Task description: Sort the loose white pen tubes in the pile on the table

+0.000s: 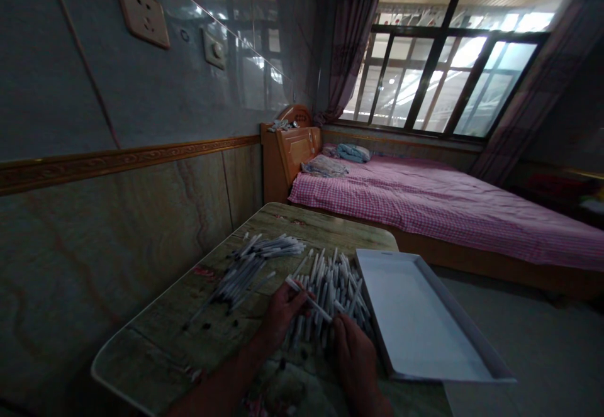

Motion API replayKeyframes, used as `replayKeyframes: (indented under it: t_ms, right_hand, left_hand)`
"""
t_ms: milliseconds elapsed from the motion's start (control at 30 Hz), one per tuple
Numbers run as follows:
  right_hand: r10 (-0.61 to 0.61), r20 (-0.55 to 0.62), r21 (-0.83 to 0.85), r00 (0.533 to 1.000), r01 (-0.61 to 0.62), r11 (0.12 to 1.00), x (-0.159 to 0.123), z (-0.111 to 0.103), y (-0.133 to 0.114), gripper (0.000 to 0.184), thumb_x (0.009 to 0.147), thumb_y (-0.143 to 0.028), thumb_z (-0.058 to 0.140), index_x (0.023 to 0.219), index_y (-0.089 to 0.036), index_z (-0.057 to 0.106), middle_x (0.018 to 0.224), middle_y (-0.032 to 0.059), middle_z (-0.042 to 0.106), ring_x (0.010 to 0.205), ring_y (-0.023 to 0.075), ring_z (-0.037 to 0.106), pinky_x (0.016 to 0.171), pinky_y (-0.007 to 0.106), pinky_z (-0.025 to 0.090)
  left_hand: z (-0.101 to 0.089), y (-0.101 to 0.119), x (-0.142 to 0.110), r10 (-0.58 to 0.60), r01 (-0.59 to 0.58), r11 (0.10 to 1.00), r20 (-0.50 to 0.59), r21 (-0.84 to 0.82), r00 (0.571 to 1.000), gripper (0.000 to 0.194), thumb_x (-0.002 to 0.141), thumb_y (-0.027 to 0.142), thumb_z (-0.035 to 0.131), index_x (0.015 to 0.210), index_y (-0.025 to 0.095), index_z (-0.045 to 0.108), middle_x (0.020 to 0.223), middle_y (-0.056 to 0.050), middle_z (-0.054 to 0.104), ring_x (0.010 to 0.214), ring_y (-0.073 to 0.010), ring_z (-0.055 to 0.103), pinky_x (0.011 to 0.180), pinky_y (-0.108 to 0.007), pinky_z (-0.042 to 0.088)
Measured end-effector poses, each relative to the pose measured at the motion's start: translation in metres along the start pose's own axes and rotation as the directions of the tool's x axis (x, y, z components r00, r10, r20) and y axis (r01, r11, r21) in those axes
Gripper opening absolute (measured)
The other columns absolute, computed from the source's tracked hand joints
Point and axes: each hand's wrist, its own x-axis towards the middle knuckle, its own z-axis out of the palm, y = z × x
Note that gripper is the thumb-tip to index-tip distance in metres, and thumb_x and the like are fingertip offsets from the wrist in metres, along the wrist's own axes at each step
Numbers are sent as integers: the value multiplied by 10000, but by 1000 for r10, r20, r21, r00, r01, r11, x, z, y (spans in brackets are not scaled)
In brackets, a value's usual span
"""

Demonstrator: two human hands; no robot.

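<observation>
One shallow white tray (pixel 425 316) set lower right on green-marbled table (pixel 151 341) by pink-checked bed (pixel 401 219); white pen (pixel 319 309) gripped by left hand (pixel 281 307), right hand's grip (pixel 353 348) unclear.

low passage is open over the near left of the table (pixel 141 354); pens (pixel 326 282) crowd its middle, the low-walled tray (pixel 425 316) blocks the right, the wall (pixel 123 241) bounds the left.

Both hands (pixel 355 349) are bare (the forearms (pixel 233 366) too, where they show).
</observation>
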Motion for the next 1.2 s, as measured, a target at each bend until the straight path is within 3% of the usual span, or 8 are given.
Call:
replayKeyframes:
  t_ms: [233, 500, 600, 767, 1000, 1200]
  right_hand:
    - [-7, -30, -19, 1000, 7, 1000, 1, 1, 4, 504, 1005, -506, 310, 646, -249, 553, 553, -26, 579, 468, 130, 558, 472, 240, 369]
    - [94, -4, 143, 996, -92, 985, 4, -4, -3, 397, 934, -539, 486, 737, -228, 635, 634, -19, 643, 548, 128, 605, 533, 196, 451]
    - [117, 37, 150, 992, -121, 981, 4, -6, -3, 393, 963, -509, 434, 814, -230, 667, 705, 0, 676, 612, 142, 639, 570, 201, 482]
    - [101, 8, 116, 995, -101, 988, 5, -5, 0, 432, 974, -494, 403, 716, -235, 633, 665, 3, 656, 591, 147, 633, 568, 211, 489]
    - [127, 69, 151, 990, -136, 979, 0, -5, 6, 374, 976, -483, 437, 1004, -229, 709, 920, 50, 742, 826, 177, 709, 741, 228, 554]
    - [98, 35, 100, 995, -101, 990, -2, -1, 13, 379, 967, -496, 454, 896, -243, 727, 846, 35, 742, 748, 168, 711, 683, 213, 551]
  left_hand:
    - [-2, -10, 5, 22, -22, 1000, 11, 5, 1000, 466, 627, 539, 816, 793, 174, 576, 729, -32, 728, 607, -175, 676, 518, -255, 529]
    - [2, -8, 8, -3, 4, 1000, -22, 27, 1000, 491, 615, 582, 805, 777, 167, 601, 724, -46, 736, 605, -181, 675, 510, -258, 530]
    - [2, -7, 8, 6, -6, 1000, -20, 11, 1000, 474, 631, 571, 803, 775, 167, 600, 730, -45, 737, 622, -184, 677, 515, -259, 531]
    - [2, -9, 9, 1, -1, 1000, -14, 9, 1000, 463, 620, 560, 818, 749, 168, 607, 712, -38, 730, 601, -179, 667, 507, -260, 526]
    - [2, -6, 10, -8, 9, 1000, -27, 11, 1000, 470, 624, 574, 812, 745, 162, 620, 696, -36, 727, 568, -159, 644, 514, -257, 527]
    - [2, -7, 11, -21, 21, 1000, -29, -8, 999, 493, 583, 575, 835, 729, 161, 612, 670, -35, 722, 560, -160, 639, 489, -246, 512]
